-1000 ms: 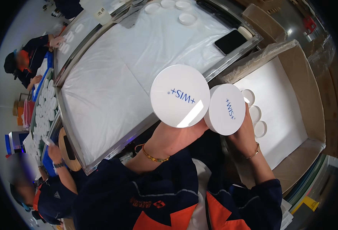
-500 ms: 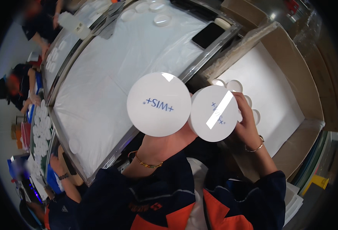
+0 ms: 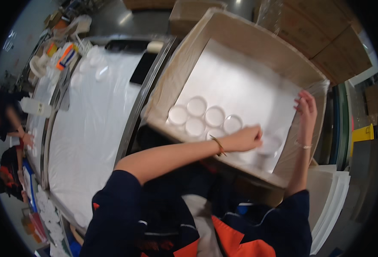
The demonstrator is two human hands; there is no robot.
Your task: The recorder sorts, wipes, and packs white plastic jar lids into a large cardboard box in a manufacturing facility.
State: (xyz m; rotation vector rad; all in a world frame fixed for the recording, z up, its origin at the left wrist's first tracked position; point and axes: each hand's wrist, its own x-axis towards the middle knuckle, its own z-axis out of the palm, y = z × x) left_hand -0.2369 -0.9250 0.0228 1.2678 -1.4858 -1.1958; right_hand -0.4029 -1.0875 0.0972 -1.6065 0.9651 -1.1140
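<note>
My left hand (image 3: 249,138) reaches across to the right, low inside a large open cardboard box (image 3: 266,51). Its fingers are curled closed at the edge of a white round disc (image 3: 271,146), smeared by motion; where they meet it is hard to make out. Left of that hand, several white round discs with thin rims, one of them here (image 3: 215,116), lie side by side on the box's white lining sheet (image 3: 236,77). Over the box's right side is my right hand (image 3: 307,105), open, fingers apart and slightly bent, holding nothing visible.
Left of the box stands a long table (image 3: 90,141) under white film, with a dark phone (image 3: 143,68) and pale discs at its far end. People work at the far left. White sheets (image 3: 332,205) and stacked cartons (image 3: 313,34) stand at the right.
My view has turned right toward the box. Both hands, which held white discs near the table edge, have moved right to the box. The right hand no longer holds a disc.
</note>
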